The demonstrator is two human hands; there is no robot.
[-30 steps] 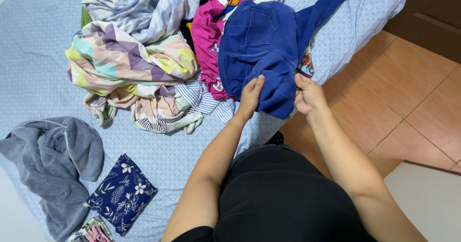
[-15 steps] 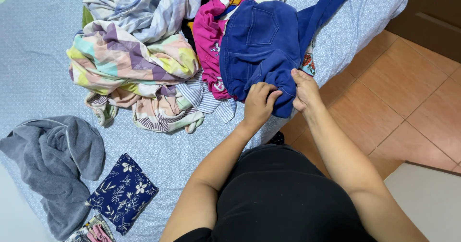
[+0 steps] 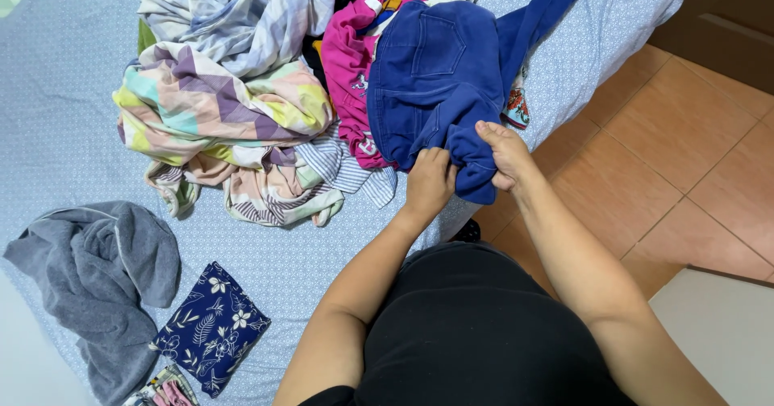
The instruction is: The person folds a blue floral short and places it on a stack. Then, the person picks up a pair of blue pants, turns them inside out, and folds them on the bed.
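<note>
Hands both clenched on blue pants [image 3: 439,83] at bed edge: left hand [image 3: 429,182], right hand [image 3: 504,154] bunching the hem. One navy floral piece [image 3: 211,327] folded; mixed clothes pile [image 3: 234,99] and grey garment [image 3: 93,269] unfolded.

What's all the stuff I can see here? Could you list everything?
blue trousers: one, deep blue, bed's right side, lower edge bunched in both hands
pink garment: one, magenta, left of the trousers
pastel zigzag cloth: one, multicoloured, middle of the pile
grey-white plaid cloth: one, top of the pile
striped cloth: one, under the pile
grey towel: one, lower left
floral folded cloth: one, navy with white flowers
bedsheet: light blue
floor tiles: orange-brown, right
left hand: gripping
right hand: gripping
</note>
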